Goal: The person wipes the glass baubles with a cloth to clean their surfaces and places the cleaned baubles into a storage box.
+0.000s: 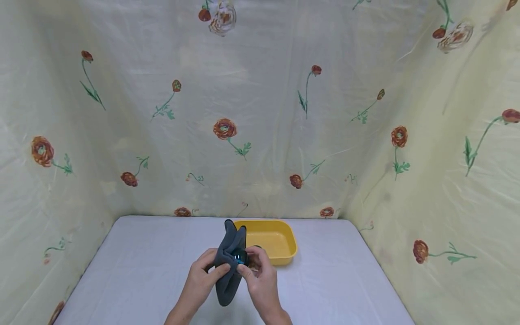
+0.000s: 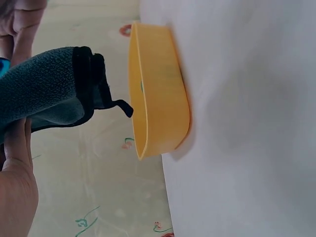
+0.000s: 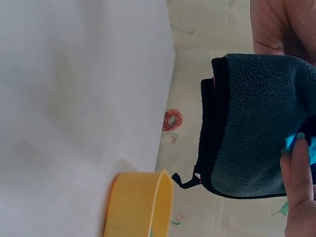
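Observation:
My left hand [image 1: 203,271] holds a folded dark grey cloth [image 1: 228,286], thumb in front and fingers behind. The cloth has a black edging and a small loop at one corner, which show in the left wrist view. A glossy black thing with a bright blue patch [image 1: 240,257] sits against the cloth's fold. My right hand [image 1: 262,277] pinches it between thumb and fingers. In the right wrist view its blue surface [image 3: 312,150] shows beside the fingertips, while cloth and fingers hide the rest, so I cannot tell its kind.
Just behind the hands, a yellow rectangular tub [image 1: 289,253] stands on the white-covered table [image 1: 333,280]. Flower-printed sheeting [image 1: 268,135] hangs along the back and both sides of the table.

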Tool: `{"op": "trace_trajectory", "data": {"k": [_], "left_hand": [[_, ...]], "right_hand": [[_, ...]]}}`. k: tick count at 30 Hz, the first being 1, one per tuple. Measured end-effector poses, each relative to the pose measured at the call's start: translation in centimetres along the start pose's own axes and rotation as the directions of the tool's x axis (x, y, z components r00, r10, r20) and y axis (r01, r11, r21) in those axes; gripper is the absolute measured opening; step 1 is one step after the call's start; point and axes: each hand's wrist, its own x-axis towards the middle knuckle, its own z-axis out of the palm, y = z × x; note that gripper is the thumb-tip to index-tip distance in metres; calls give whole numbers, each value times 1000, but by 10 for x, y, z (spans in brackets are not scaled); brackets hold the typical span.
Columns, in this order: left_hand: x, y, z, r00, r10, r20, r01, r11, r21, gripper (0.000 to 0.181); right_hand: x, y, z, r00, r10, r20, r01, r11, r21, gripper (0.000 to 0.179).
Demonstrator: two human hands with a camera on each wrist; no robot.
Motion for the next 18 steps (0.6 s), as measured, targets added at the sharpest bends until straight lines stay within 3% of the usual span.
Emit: {"op": "trace_trajectory", "data": {"k": [7, 18], "left_hand": [[0, -3, 1, 1000, 19, 6, -19, 1000, -15, 31], [-2, -3, 3, 999, -33, 15, 34, 999, -17, 29]], "right_hand": [[2, 0, 0, 997, 74, 25, -75, 994, 77, 46], [3, 2, -1, 991, 128, 42, -132, 986, 104, 46]]}}
